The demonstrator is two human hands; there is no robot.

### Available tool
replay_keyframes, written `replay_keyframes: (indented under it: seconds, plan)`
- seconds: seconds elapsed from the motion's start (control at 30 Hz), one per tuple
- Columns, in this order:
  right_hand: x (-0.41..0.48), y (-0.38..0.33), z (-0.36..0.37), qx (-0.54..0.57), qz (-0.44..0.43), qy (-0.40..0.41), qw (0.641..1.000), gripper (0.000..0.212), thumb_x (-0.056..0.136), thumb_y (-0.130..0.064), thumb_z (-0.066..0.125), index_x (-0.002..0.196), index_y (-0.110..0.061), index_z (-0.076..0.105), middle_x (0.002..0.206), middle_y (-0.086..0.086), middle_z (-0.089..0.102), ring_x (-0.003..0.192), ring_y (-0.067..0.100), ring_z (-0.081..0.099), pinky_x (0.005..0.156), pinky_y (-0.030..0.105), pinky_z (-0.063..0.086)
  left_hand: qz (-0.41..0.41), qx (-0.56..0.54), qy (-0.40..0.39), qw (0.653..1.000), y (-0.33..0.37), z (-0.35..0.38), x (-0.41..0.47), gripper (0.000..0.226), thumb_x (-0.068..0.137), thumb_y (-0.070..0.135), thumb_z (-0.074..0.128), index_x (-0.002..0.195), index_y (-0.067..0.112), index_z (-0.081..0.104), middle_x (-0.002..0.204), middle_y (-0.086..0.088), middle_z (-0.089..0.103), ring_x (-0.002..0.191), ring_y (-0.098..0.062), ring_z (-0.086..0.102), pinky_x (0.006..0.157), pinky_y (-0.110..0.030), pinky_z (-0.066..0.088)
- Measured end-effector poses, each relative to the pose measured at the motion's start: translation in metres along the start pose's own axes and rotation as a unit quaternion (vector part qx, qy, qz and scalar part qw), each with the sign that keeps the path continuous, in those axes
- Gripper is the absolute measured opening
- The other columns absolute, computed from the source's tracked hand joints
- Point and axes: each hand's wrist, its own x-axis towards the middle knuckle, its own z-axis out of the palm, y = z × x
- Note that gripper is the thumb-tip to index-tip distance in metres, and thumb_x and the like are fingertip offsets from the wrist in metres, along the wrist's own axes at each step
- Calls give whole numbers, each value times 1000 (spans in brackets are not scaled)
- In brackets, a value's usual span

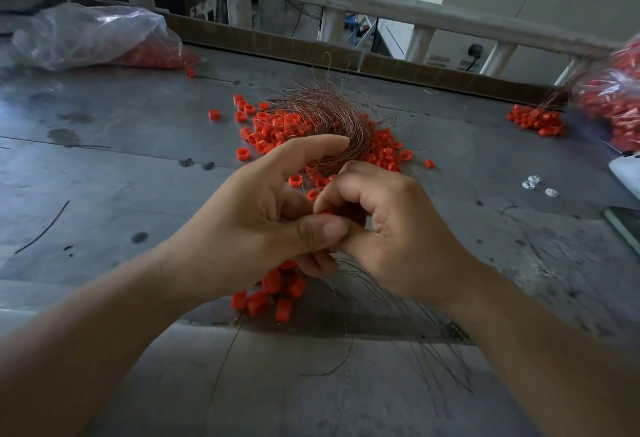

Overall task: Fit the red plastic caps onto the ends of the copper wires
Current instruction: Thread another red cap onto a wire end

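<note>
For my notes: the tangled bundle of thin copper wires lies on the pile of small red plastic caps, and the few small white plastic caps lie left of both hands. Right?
Wrong side: in the head view the small white plastic caps lie right of the left hand and right hand. The tangled copper wires do lie on the red plastic caps.

desk [104,176]: grey, scuffed metal;
centre: copper wire coil [332,117] lying among loose red caps [273,131];
far left: clear bag [86,34] holding caps;
right: white pieces [535,183]
</note>
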Motion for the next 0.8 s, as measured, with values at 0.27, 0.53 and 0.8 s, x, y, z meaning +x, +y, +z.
replay_keyframes:
  seconds: [0.27,0.53,0.8]
  plan:
    - [4,4,0,41,8,34,999,16,68,-29,71,75,-31,57,76,-11,53,69,-2,52,62,9,40,-16,-34,0,999,2,-7,4,48,68,34,77,113,27,60,79,-14,69,65,-23,68,56,-26,54]
    - [5,5,-5,140,51,-8,989,32,66,-40,66,97,-33,59,87,-2,68,83,9,65,75,23,52,-9,-127,49,991,9,-13,7,42,64,24,64,105,18,64,68,-5,68,57,-13,62,47,-20,49]
    - [4,6,-17,37,60,36,997,17,81,-12,66,73,-27,63,63,-14,60,60,-2,56,55,9,42,12,-125,79,989,10,-20,7,25,72,5,66,92,19,70,66,-4,68,54,-11,60,44,-18,45]
